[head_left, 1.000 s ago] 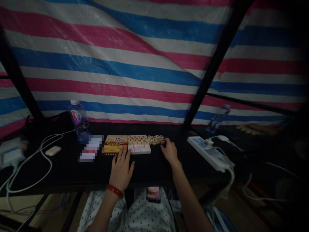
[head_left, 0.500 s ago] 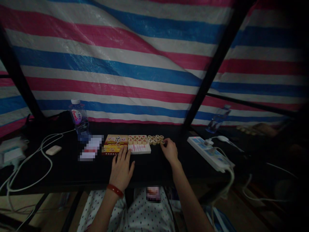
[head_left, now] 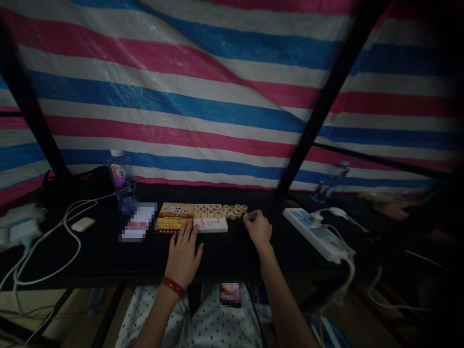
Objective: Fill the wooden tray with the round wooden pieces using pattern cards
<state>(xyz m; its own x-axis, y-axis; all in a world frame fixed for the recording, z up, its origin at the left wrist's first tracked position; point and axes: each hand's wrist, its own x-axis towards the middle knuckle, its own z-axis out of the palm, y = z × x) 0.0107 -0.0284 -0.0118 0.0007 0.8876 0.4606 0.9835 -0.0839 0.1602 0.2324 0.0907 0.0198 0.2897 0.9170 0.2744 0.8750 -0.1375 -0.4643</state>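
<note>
On the black table lies a yellow and brown box lid (head_left: 176, 215). Beside its right edge is a white tray (head_left: 215, 225), whose back part holds rows of round pieces with red characters (head_left: 208, 211). Several loose round pieces (head_left: 235, 211) stand to the right of the tray. My left hand (head_left: 184, 253) lies flat with fingers spread, fingertips on the front edges of lid and tray. Just right of the loose pieces, my right hand (head_left: 258, 229) has its thumb and fingers pinched together; what is between them is too small to make out.
A labelled bottle (head_left: 123, 186) and a blurred-out sheet (head_left: 138, 222) stand left of the lid, with a white case (head_left: 83, 224) and cables further left. A power strip (head_left: 313, 233) and another bottle (head_left: 330, 181) are at the right.
My right hand has drawn slightly away from the loose pieces, leaving a small gap, and its fingers are more curled. My left hand stays on the lid and tray. The view has shifted slightly.
</note>
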